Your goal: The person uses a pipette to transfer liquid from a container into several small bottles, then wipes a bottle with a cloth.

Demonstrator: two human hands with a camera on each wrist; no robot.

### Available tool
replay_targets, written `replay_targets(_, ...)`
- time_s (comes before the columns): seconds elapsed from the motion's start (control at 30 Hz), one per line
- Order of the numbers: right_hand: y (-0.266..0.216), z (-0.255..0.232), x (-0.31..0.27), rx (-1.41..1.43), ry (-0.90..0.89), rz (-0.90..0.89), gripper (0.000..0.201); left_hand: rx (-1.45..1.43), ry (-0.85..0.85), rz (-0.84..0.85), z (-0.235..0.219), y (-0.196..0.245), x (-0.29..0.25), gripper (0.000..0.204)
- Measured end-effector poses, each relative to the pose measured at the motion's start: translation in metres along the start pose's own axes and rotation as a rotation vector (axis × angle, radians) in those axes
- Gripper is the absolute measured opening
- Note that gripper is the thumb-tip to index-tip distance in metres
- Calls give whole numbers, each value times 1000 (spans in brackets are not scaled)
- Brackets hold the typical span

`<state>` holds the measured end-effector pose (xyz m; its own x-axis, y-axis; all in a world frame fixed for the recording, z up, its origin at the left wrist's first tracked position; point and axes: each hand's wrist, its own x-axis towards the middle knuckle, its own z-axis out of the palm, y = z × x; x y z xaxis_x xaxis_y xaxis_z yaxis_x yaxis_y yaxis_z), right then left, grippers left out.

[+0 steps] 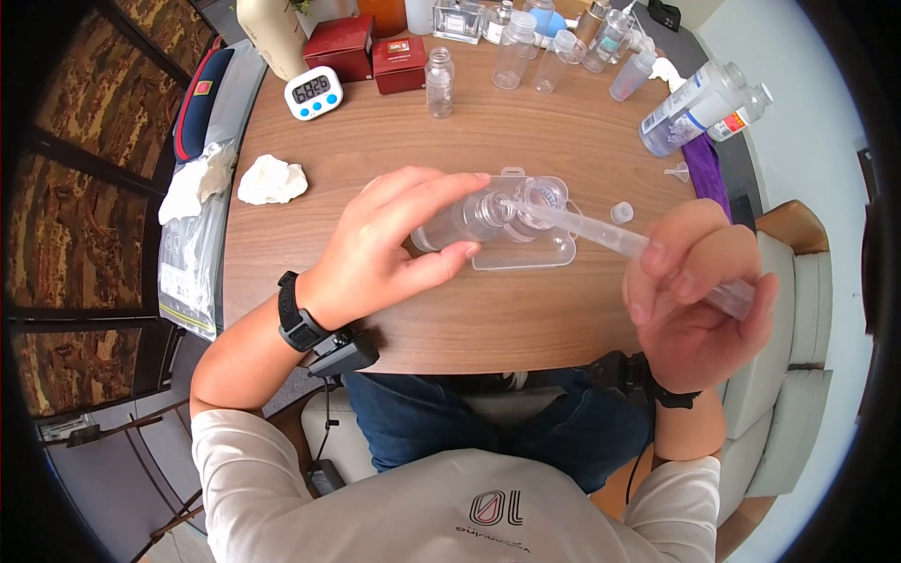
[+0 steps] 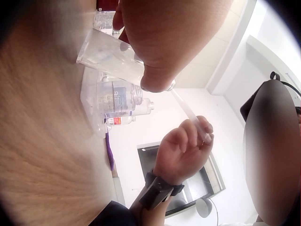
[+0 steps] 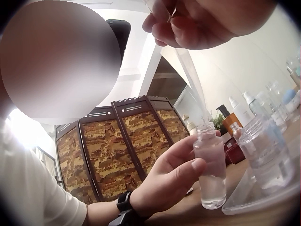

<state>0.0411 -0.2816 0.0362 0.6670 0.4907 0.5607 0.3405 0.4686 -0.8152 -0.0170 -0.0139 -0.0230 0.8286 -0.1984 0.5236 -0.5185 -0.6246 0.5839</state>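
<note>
My left hand [image 1: 389, 235] grips a small clear bottle [image 3: 210, 160], thumb on one side and fingers on the other. The bottle has no cap, holds clear liquid in its lower part, and leans in the left wrist view. My right hand [image 1: 699, 291] pinches a translucent plastic dropper [image 1: 596, 231], whose tip is at the bottle's mouth. Beside the bottle, a wider open clear jar [image 3: 265, 155] with liquid stands on a clear plastic tray [image 1: 526, 263]. A small clear cap [image 1: 621, 212] lies to the right of the tray.
An empty clear bottle [image 1: 439, 84] stands farther back, near red boxes [image 1: 399, 64] and a digital timer [image 1: 313, 93]. Several bottles line the back right, with a large labelled bottle [image 1: 690, 108] and a small funnel [image 1: 677, 172]. Crumpled tissue [image 1: 272, 179] lies at the left.
</note>
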Motion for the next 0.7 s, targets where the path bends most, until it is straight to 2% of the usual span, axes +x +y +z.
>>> replay_targets(0.17, -4, -11, 1, 30, 60, 9, 67, 4, 21, -13, 1, -1, -1, 50)
replay_targets(0.23, 8, -15, 3, -135, 77, 99, 62, -29, 40, -101, 2, -1, -4, 49)
replay_targets(0.27, 12, -13, 3, -135, 80, 97, 62, -29, 38, -99, 2, -1, -5, 49)
replay_targets(0.33, 22, -5, 4, -114, 69, 296, 58, -75, 66, -142, 3, -3, -7, 49)
replay_targets(0.43, 31, 5, 6, -158, 72, 398, 58, -93, 60, -178, 2, -3, -8, 50)
replay_targets(0.53, 33, 3, 7, -167, 60, 463, 60, -123, 50, -192, 1, -4, -8, 49)
replay_targets(0.7, 35, 4, 8, -174, 73, 476, 62, -163, 44, -197, 2, -7, -10, 49)
